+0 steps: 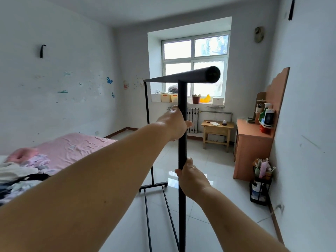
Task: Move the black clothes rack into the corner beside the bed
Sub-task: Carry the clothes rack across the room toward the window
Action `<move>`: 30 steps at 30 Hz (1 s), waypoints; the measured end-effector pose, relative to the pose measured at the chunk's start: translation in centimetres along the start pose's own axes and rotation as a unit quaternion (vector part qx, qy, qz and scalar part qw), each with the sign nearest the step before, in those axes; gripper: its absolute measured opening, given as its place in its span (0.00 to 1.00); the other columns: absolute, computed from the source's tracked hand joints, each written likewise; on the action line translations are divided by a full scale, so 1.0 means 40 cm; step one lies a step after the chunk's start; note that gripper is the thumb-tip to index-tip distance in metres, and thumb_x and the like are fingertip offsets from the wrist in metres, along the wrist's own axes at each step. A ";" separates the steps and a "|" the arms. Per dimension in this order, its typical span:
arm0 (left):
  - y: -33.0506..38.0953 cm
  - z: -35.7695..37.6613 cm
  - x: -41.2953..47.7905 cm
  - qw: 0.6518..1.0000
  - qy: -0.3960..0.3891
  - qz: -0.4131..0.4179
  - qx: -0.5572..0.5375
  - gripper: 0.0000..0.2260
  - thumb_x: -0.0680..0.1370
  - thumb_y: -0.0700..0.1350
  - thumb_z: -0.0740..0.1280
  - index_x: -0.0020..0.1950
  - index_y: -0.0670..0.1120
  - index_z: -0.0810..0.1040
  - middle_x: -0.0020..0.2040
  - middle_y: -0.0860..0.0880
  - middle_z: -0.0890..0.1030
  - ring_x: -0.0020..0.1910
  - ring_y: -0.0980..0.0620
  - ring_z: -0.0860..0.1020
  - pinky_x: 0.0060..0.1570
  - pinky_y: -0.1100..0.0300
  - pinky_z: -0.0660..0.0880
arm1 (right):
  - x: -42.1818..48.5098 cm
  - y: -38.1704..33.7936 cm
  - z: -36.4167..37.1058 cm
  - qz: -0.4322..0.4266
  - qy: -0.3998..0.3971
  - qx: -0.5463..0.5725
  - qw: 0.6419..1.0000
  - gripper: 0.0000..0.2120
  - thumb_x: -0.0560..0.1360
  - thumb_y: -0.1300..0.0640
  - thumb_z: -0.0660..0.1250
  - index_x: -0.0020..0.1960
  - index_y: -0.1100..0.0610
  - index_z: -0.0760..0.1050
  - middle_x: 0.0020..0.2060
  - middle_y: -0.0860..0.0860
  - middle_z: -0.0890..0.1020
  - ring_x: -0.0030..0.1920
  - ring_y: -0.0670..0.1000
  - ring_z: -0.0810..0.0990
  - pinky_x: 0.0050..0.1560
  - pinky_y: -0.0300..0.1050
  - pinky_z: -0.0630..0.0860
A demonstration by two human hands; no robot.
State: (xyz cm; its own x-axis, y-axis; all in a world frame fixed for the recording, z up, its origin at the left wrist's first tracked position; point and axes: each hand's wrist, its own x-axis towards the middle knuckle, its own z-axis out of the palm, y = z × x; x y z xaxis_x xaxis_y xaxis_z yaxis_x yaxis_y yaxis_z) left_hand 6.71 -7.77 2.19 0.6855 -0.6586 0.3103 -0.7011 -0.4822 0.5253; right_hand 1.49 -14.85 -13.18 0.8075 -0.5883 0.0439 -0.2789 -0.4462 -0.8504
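The black clothes rack (182,99) stands on the tiled floor in the middle of the room, its top bar pointing toward me and its far upright near the window. My left hand (174,122) grips the near upright high up. Lower on the same upright, my right hand (192,177) is wrapped around it. The rack's wheeled base and two low rails run along the floor between the uprights. The bed (72,150) with a pink sheet lies at the left against the wall, with the far left corner beyond it.
A pile of clothes (21,175) lies on the bed's near end. A small wooden table (217,132) and a radiator stand under the window. An orange desk (252,148) and a black wire basket (260,190) line the right wall.
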 end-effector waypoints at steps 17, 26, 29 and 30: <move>-0.240 -0.038 0.305 0.998 -0.028 0.046 -0.014 0.21 0.78 0.50 0.63 0.65 0.39 0.66 0.50 0.43 0.76 0.49 0.43 0.80 0.51 0.52 0.79 | 0.340 -0.048 0.164 -0.035 0.043 -0.088 0.995 0.06 0.80 0.53 0.48 0.53 0.50 0.62 0.55 0.43 0.82 0.57 0.54 0.78 0.54 0.48 0.69; -0.334 -0.053 0.425 0.997 -0.049 0.044 -0.039 0.20 0.79 0.50 0.63 0.64 0.39 0.65 0.54 0.40 0.78 0.51 0.41 0.80 0.51 0.49 0.79 | 0.476 -0.011 0.232 -0.022 -0.010 -0.100 0.995 0.03 0.80 0.55 0.56 0.52 0.48 0.63 0.36 0.39 0.75 0.39 0.42 0.73 0.45 0.43 0.67; -0.360 -0.059 0.454 0.997 -0.047 0.037 -0.044 0.20 0.79 0.49 0.63 0.65 0.39 0.65 0.55 0.39 0.78 0.52 0.41 0.80 0.53 0.48 0.79 | 0.511 -0.027 0.261 -0.031 0.003 -0.111 0.993 0.05 0.79 0.58 0.56 0.54 0.50 0.63 0.33 0.38 0.72 0.36 0.44 0.72 0.45 0.43 0.66; -0.366 -0.059 0.462 0.997 -0.047 0.032 -0.045 0.20 0.79 0.49 0.63 0.65 0.39 0.65 0.56 0.38 0.78 0.52 0.41 0.80 0.53 0.47 0.79 | 0.521 -0.031 0.267 -0.030 0.006 -0.108 0.994 0.06 0.79 0.58 0.56 0.56 0.51 0.63 0.33 0.37 0.71 0.35 0.43 0.71 0.45 0.44 0.65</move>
State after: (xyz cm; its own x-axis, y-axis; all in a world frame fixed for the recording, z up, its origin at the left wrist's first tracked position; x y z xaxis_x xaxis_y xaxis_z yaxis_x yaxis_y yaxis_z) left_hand 30.10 -11.53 2.12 0.6155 -0.7394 0.2728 -0.7195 -0.3859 0.5774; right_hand 24.19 -19.35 -16.82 0.8198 -0.5642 0.0981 -0.3371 -0.6140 -0.7137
